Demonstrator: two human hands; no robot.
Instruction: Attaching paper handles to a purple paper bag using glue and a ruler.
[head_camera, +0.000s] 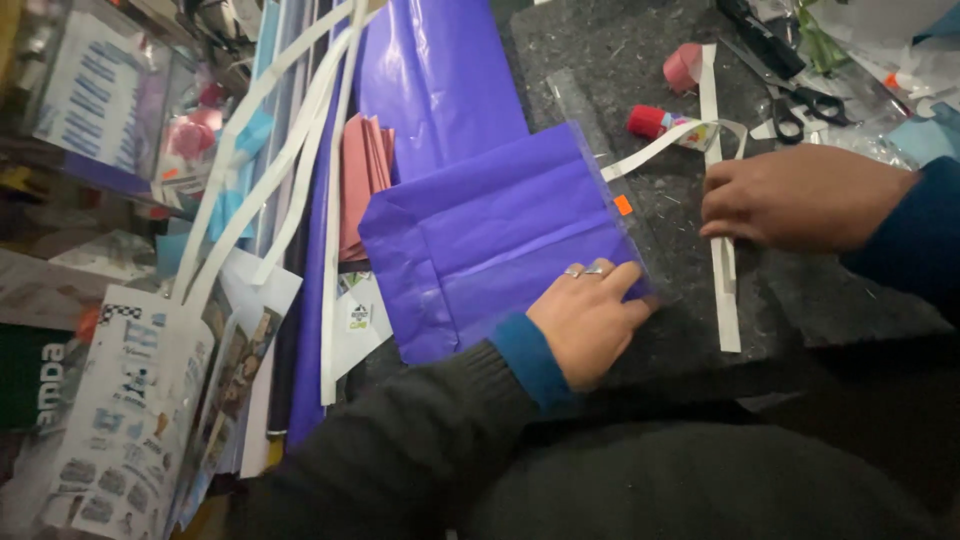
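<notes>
Hands (590, 320) over partly hidden purple paper (490, 240)

Small orange label (623, 205) on clear purple package (500, 240).

Dim, cool indoor light falls from above. Sheen streaks the upper purple sheet (440, 70). The lower frame sinks into near-black shadow. The left-edge clutter is soft and smeared; the black scissors (800, 100) look slightly blurred.
</notes>
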